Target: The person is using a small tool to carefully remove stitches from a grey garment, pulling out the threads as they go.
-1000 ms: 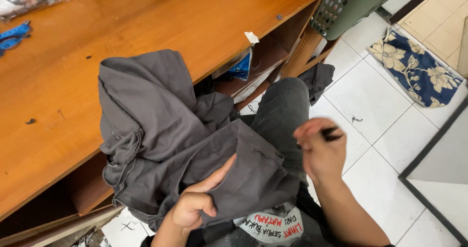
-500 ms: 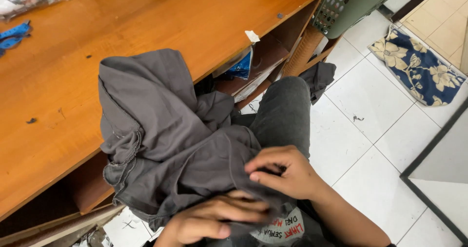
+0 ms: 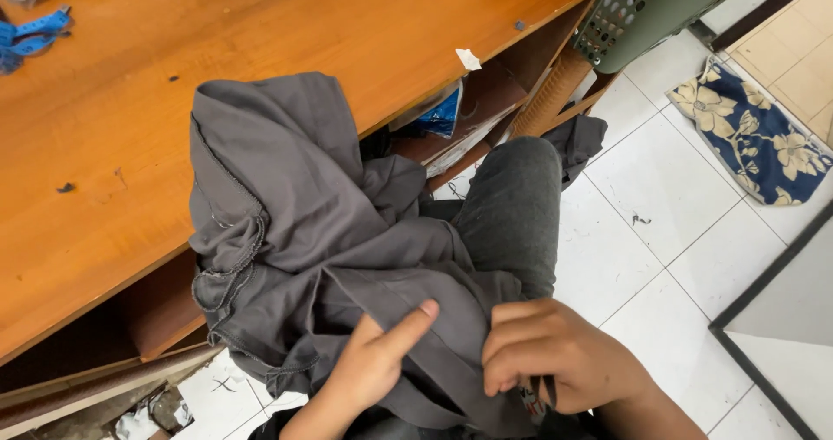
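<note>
Blue packet (image 3: 436, 117) sits on the shelf at upper centre — lower down, left hand (image 3: 369, 371) and right hand (image 3: 555, 357), fingers curled, pinch the grey garment (image 3: 295, 232) between them.

A crumpled dark grey cloth garment (image 3: 330, 258) with frayed, stitched edges is draped from the wooden tabletop's edge down onto the lap. Its lower folds are pinched under the left hand (image 3: 373, 366) and bunched against the right hand (image 3: 555, 357).
</note>
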